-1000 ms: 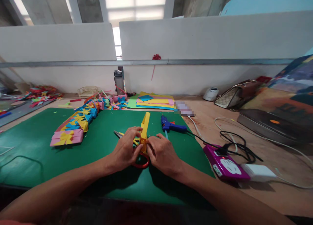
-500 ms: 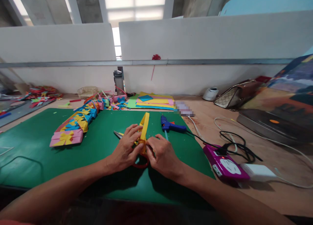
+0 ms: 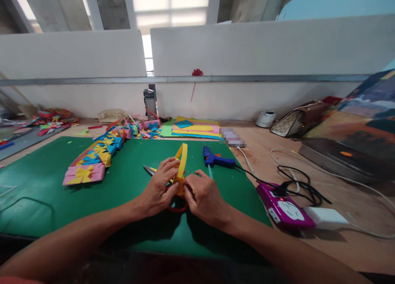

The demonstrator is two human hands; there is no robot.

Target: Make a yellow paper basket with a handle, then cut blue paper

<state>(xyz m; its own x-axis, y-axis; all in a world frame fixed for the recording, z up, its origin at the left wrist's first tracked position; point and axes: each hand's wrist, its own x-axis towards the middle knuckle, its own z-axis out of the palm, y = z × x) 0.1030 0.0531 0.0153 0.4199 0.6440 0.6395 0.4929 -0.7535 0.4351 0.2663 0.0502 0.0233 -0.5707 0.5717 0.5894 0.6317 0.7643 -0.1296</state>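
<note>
Between my hands a small yellow paper basket point(image 3: 179, 186) with a looped strip handle is held over the green mat point(image 3: 129, 230). My left hand point(image 3: 160, 187) is closed on its left side, thumb at the lower front. On the right, my right hand point(image 3: 203, 193) pinches its edge with bent fingers; the fingertips are partly hidden. Underneath lie scissors point(image 3: 178, 206) with red handles, their blades pointing to the far left. A blue glue gun point(image 3: 216, 157) rests on the mat just beyond my right hand.
Finished paper pieces with bows point(image 3: 98, 154) line the mat's left. Stacked coloured sheets point(image 3: 197, 128) and a grey bottle point(image 3: 149, 105) stand at the back. On the right are a purple power strip point(image 3: 285, 208), black cable point(image 3: 304, 185), a white charger point(image 3: 327, 217) and a dark case point(image 3: 336, 158).
The yellow basket has tilted and turned slightly in my hands, so its handle loop shows wider. Both hands have barely shifted and keep their hold.
</note>
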